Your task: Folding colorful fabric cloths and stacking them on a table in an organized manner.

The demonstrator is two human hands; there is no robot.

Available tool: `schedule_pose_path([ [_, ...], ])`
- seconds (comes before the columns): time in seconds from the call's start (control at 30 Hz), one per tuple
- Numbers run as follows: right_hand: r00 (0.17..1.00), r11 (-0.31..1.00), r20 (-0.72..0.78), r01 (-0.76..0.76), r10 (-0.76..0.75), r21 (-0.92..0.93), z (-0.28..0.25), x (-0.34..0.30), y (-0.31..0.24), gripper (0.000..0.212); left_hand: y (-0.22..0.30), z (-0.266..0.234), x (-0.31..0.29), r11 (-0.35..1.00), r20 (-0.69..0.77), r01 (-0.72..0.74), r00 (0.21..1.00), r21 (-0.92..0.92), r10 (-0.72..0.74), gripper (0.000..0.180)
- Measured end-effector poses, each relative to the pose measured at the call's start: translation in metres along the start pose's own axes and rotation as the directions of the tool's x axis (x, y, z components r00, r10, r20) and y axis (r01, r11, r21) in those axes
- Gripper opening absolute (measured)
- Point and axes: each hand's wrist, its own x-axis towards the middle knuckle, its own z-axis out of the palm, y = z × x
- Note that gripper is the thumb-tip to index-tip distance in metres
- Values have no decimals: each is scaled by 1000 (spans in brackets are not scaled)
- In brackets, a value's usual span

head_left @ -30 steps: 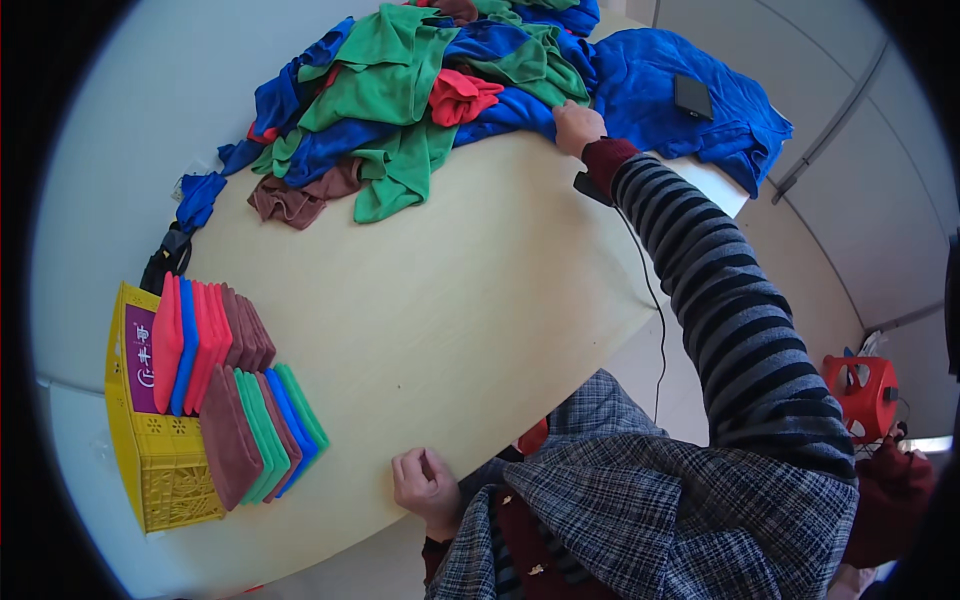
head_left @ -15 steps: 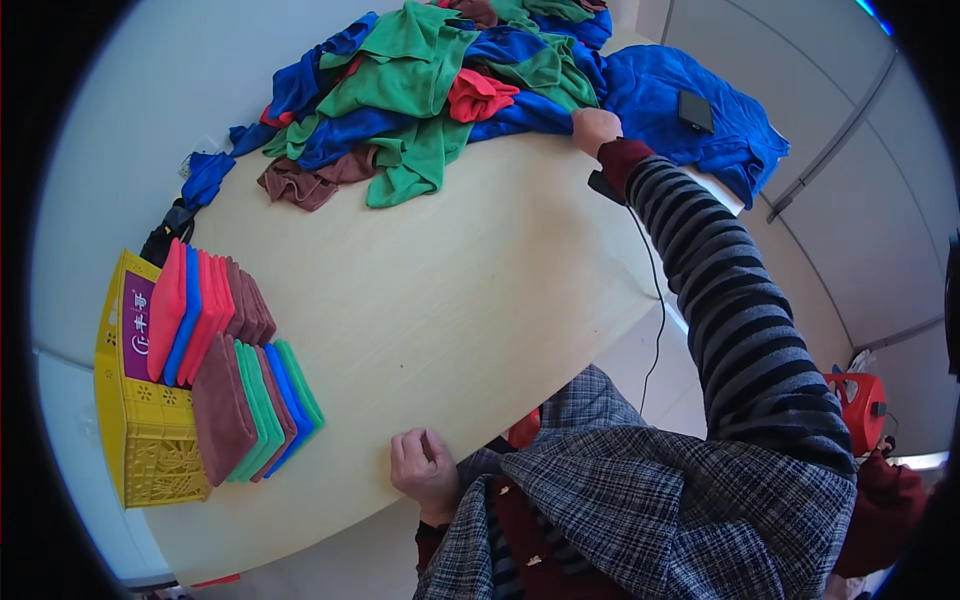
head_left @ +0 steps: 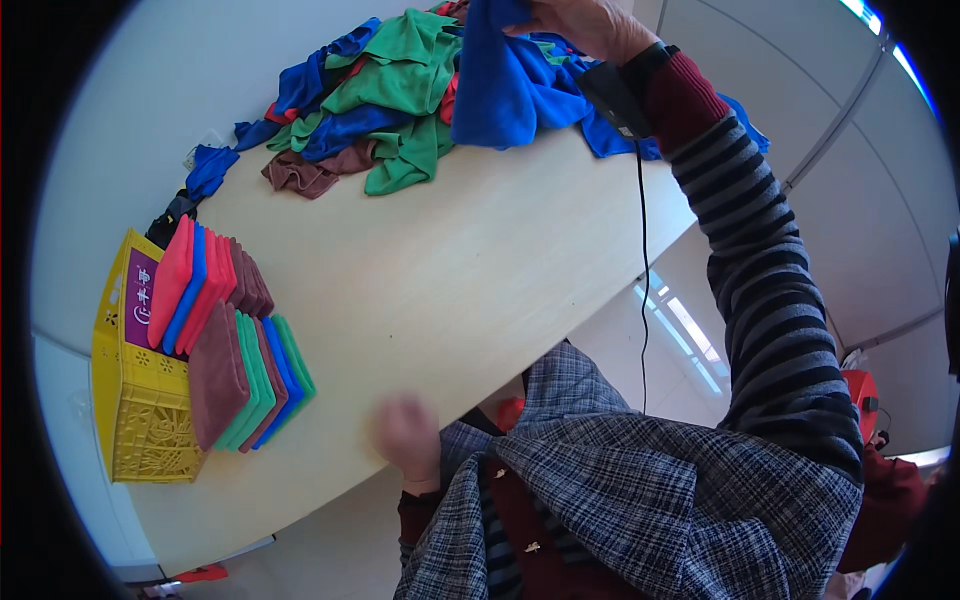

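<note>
High at the far side of the table, my right hand (head_left: 585,28) is closed on a blue cloth (head_left: 495,95), which hangs down in front of the heap. Behind it lies a loose pile of green, blue, red and brown cloths (head_left: 395,75). My left hand (head_left: 405,432) is at the near table edge, holding no visible cloth; motion smears its fingers. On the left, folded cloths (head_left: 222,375) in brown, green, blue and red stand on edge in two rows against a yellow plastic basket (head_left: 150,415).
A black device with a cable (head_left: 615,98) is at my right wrist, its cable hanging past the table's right edge. The pale wooden table (head_left: 400,270) curves along its near side. Something red (head_left: 860,392) stands low at the far right, beside white wall panels.
My right hand has lifted a blue cloth off the pile and raised it. My left hand has shifted slightly up and blurred. The view has shifted a little.
</note>
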Motion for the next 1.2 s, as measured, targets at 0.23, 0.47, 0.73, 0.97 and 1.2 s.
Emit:
schedule_pose_path([
  [0.23,924,950,380,155,-42,-272,181,-98,32,28,-22,-8,-3,717,132,355,928,-600,-349,25],
  [0.47,640,949,763,-289,95,124,304,-199,89,21,-4,-48,-4,862,-129,-18,990,-507,-55,38],
  [0.73,925,912,293,-113,241,-394,235,-227,125,19,-76,-70,-52,630,221,385,919,-674,-326,38],
  [0.97,931,715,359,210,60,-667,255,-253,130,35,-78,-98,-63,981,60,-63,995,-185,75,41],
  [1.2,864,397,504,463,-1,-792,299,-251,137,50,-71,-101,-66,967,15,-214,976,-138,218,37],
])
